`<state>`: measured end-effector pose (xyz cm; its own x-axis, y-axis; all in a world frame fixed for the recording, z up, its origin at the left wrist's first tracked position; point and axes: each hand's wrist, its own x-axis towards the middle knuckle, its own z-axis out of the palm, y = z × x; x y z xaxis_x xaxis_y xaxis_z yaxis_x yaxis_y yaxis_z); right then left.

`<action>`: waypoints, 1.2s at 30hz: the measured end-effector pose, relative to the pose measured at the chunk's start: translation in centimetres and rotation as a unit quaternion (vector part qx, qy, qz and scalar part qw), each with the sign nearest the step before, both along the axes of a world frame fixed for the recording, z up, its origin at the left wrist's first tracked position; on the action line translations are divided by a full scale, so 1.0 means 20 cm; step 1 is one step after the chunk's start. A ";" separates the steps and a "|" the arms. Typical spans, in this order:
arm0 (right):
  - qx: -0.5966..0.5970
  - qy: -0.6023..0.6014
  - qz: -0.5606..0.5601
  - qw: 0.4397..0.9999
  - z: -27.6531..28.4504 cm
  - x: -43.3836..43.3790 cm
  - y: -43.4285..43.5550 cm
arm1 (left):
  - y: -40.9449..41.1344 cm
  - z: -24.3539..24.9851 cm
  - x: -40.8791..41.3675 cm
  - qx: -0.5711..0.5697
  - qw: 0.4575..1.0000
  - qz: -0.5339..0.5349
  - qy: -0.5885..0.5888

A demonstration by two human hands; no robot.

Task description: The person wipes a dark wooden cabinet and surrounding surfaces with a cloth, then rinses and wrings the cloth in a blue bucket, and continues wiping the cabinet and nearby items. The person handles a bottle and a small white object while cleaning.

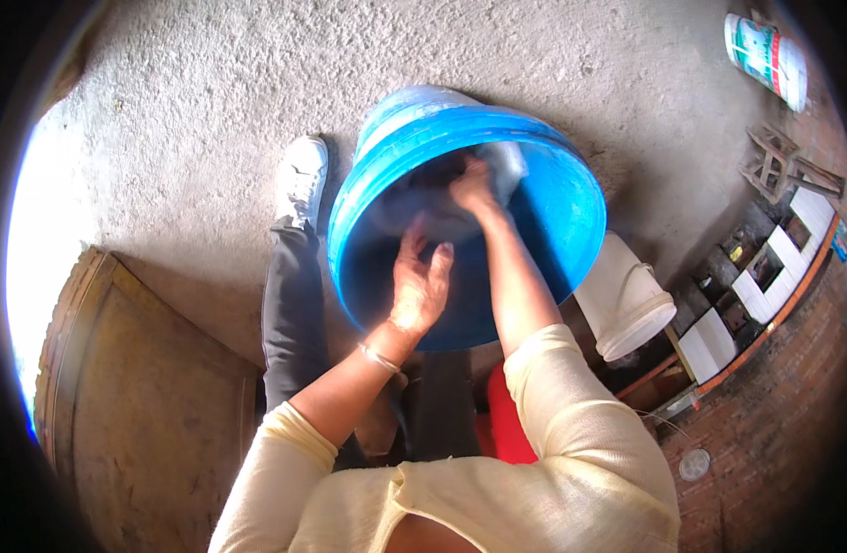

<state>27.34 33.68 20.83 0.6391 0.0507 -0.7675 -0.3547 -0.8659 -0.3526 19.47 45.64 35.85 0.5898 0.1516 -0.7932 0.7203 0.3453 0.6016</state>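
Observation:
A large blue plastic tub (569,200) is tilted towards me, its mouth facing my body. Both my forearms reach into it. My left hand (421,276) is inside the mouth with the fingers apart, and nothing shows in it; a bangle circles that wrist. Deeper in, my right hand (473,183) is blurred and lies against a whitish, blurred thing (508,166) at the upper inner wall. Whether its fingers grip that thing is unclear. The dark lower inside of the tub hides any further contents.
Right of the tub, a white lidded bucket (624,297) lies near a tiled brick stove (762,290). A wooden stool (786,166) and a printed bucket (766,62) are at upper right. A wooden panel (161,373) stands at lower left, and my shoe (303,176) is left of the tub.

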 end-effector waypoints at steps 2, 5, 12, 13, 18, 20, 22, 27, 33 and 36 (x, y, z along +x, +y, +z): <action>-0.062 -0.030 -0.092 0.993 0.11 0.14 0.02 | 0.02 0.02 0.01 -0.045 0.995 0.058 0.075; -0.076 -0.101 0.011 0.992 -0.10 0.01 0.05 | 0.03 0.05 0.07 -0.081 0.985 0.053 0.143; 0.222 0.086 -0.149 0.960 0.64 -0.01 0.16 | 0.10 0.04 0.06 -0.244 0.907 0.172 0.296; 0.252 0.063 -0.141 0.955 0.75 -0.01 0.15 | 0.10 0.02 0.06 -0.290 0.899 0.173 0.279; 0.364 0.022 -0.105 0.925 1.11 -0.13 0.13 | 0.09 0.00 0.10 -0.433 0.832 0.259 0.231; 0.399 0.018 -0.108 0.910 1.21 -0.16 0.14 | 0.14 0.03 0.15 -0.511 0.789 0.194 0.281; 0.363 -0.046 -0.090 0.926 1.20 -0.21 0.20 | 0.13 -0.18 -0.10 -0.404 0.913 0.019 0.062; 0.310 -0.175 -0.137 0.924 0.98 -0.12 0.28 | -0.02 -0.29 -0.28 -0.385 0.906 0.166 -0.052; 0.251 -0.037 -0.352 0.901 0.56 0.05 0.16 | 0.03 0.07 0.18 -0.230 0.901 0.282 0.237; 0.128 -0.089 -0.325 0.933 0.30 0.04 0.06 | 0.09 0.09 0.22 -0.179 0.926 0.249 0.222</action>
<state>28.06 34.80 26.74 0.7145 -0.2256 -0.6623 -0.6920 -0.3673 -0.6214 23.80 47.39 37.56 0.1214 -0.0029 -0.9926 0.5670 0.8210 0.0669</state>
